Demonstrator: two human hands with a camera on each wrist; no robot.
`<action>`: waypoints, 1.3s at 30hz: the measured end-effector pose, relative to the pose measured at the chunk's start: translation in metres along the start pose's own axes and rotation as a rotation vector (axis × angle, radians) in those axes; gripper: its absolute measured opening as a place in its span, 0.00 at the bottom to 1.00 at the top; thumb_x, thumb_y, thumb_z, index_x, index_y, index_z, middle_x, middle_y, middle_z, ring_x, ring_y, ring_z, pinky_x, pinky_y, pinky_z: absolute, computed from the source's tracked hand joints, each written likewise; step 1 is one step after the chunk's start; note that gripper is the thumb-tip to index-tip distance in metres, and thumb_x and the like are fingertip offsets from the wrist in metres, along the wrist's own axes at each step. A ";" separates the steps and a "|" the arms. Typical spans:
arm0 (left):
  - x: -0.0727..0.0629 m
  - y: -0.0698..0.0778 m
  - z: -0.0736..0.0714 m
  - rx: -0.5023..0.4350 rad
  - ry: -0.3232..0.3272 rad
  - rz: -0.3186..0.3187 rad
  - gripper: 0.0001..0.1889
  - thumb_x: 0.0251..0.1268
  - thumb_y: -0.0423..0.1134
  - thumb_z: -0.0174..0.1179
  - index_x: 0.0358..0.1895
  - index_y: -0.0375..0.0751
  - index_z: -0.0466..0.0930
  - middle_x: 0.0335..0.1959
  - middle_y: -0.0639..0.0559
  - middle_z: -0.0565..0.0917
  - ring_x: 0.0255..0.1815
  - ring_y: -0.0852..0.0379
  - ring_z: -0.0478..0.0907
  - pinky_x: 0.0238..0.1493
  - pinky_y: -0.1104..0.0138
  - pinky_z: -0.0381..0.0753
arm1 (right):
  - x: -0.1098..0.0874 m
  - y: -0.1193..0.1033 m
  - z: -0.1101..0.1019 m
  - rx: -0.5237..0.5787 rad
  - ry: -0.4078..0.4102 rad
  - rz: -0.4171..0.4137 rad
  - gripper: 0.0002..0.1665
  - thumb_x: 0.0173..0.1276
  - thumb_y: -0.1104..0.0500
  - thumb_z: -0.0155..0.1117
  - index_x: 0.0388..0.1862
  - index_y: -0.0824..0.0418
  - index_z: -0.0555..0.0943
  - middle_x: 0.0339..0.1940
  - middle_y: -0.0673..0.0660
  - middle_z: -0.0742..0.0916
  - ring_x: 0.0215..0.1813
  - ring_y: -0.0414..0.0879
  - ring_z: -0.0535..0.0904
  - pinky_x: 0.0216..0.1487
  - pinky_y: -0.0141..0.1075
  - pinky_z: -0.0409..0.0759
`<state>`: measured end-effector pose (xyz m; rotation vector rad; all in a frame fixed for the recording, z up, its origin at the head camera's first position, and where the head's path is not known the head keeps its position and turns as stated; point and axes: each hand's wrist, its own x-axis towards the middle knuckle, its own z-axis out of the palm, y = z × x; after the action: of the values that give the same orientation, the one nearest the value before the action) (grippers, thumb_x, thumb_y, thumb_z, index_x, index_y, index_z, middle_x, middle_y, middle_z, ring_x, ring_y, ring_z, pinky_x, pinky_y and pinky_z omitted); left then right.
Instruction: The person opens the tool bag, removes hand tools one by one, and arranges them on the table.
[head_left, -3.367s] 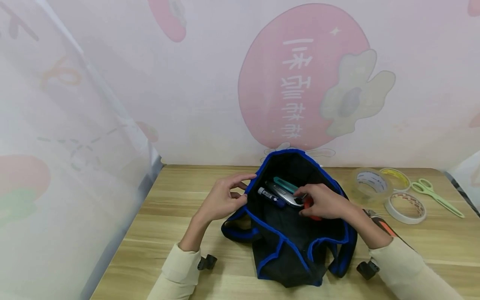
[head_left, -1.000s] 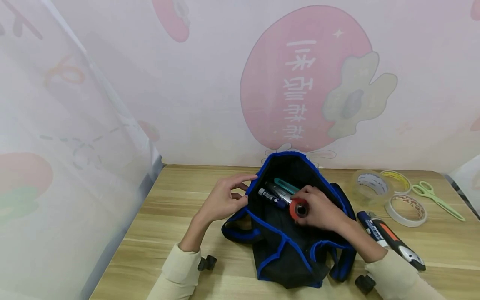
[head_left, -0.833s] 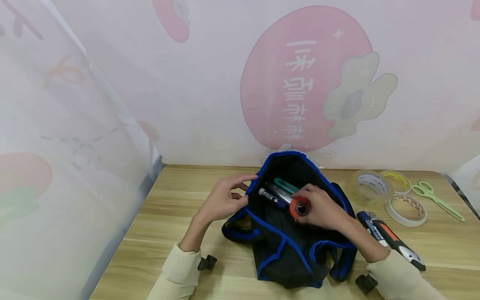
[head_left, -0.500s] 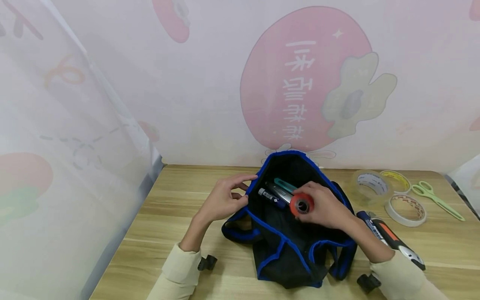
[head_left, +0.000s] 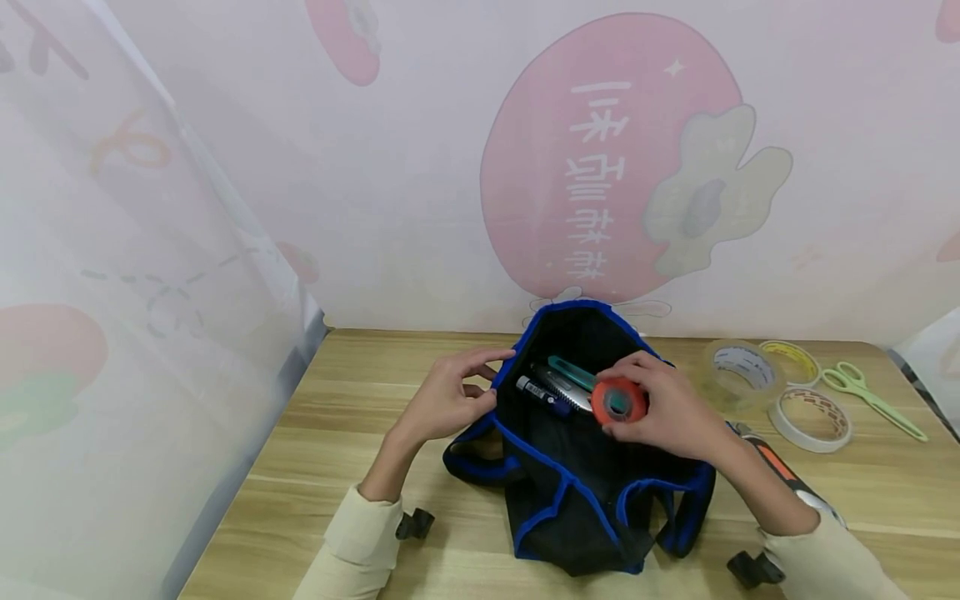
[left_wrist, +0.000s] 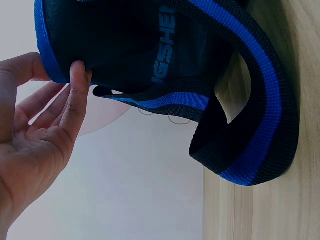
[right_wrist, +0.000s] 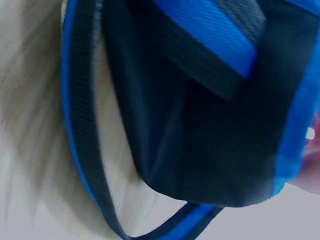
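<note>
A black tool bag (head_left: 581,533) with blue trim stands wide-mouthed on the table. My left hand (head_left: 450,396) pinches its left rim between thumb and fingers; the left wrist view shows the blue edging (left_wrist: 49,55) between them. My right hand (head_left: 663,404) holds a red roll of tape (head_left: 633,404) by its edge, over the bag's mouth. Inside the bag lie a teal utility knife (head_left: 572,372), a silver utility knife (head_left: 561,387) and a dark blue marker (head_left: 543,397). In the right wrist view the bag's side hides most of the right hand (right_wrist: 309,170).
Right of the bag lie a clear tape roll (head_left: 716,379), a yellow-cored roll (head_left: 798,362), a white tape roll (head_left: 840,440) and green scissors (head_left: 877,400). An orange-and-black utility knife (head_left: 780,465) is partly behind the right forearm. Bag straps (left_wrist: 270,100) loop onto the table.
My right hand has lifted the red tape roll and moved it to the right, off the things in the bag. The forearm now covers the marker on the table. My left hand stays put.
</note>
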<state>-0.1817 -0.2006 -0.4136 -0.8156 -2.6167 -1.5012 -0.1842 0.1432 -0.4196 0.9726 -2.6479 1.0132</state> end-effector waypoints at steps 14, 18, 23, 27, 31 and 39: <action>0.000 -0.001 0.000 0.004 -0.003 0.001 0.31 0.65 0.23 0.62 0.72 0.42 0.81 0.69 0.44 0.84 0.54 0.47 0.88 0.42 0.69 0.89 | -0.018 0.009 -0.031 -0.048 0.116 0.050 0.38 0.49 0.60 0.89 0.62 0.62 0.87 0.51 0.57 0.86 0.45 0.48 0.85 0.44 0.33 0.87; 0.000 0.000 0.000 0.002 -0.001 0.002 0.31 0.65 0.23 0.62 0.72 0.42 0.81 0.69 0.44 0.84 0.54 0.47 0.88 0.41 0.69 0.89 | -0.024 0.012 -0.039 -0.063 0.127 0.078 0.38 0.50 0.59 0.90 0.62 0.62 0.87 0.53 0.58 0.87 0.48 0.49 0.86 0.49 0.32 0.88; 0.000 -0.001 0.000 -0.002 0.004 -0.002 0.31 0.65 0.23 0.62 0.72 0.43 0.81 0.69 0.45 0.84 0.53 0.47 0.88 0.40 0.69 0.88 | -0.032 0.016 -0.048 -0.072 0.152 0.090 0.38 0.50 0.57 0.91 0.62 0.60 0.87 0.54 0.58 0.88 0.49 0.48 0.84 0.48 0.29 0.86; 0.000 -0.001 -0.001 -0.003 0.005 -0.006 0.31 0.65 0.23 0.62 0.72 0.43 0.81 0.69 0.45 0.84 0.53 0.47 0.88 0.41 0.69 0.88 | -0.037 0.022 -0.052 -0.082 0.179 0.082 0.38 0.49 0.58 0.91 0.61 0.59 0.88 0.55 0.57 0.89 0.51 0.38 0.82 0.48 0.23 0.84; -0.001 0.000 0.000 -0.005 0.004 -0.005 0.31 0.65 0.23 0.61 0.72 0.43 0.81 0.69 0.45 0.84 0.54 0.47 0.88 0.41 0.68 0.88 | -0.045 0.031 -0.055 -0.059 0.185 0.118 0.37 0.51 0.59 0.90 0.62 0.60 0.87 0.58 0.59 0.87 0.54 0.24 0.74 0.49 0.16 0.78; -0.001 -0.001 0.000 -0.006 0.008 -0.004 0.31 0.65 0.23 0.61 0.72 0.44 0.81 0.69 0.45 0.84 0.53 0.47 0.88 0.39 0.68 0.88 | -0.068 0.057 -0.072 -0.029 0.181 0.237 0.37 0.56 0.59 0.87 0.66 0.60 0.85 0.65 0.67 0.85 0.56 0.15 0.68 0.49 0.11 0.71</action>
<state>-0.1814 -0.2014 -0.4150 -0.8038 -2.6111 -1.5102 -0.1734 0.2571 -0.4196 0.5410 -2.6596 1.0497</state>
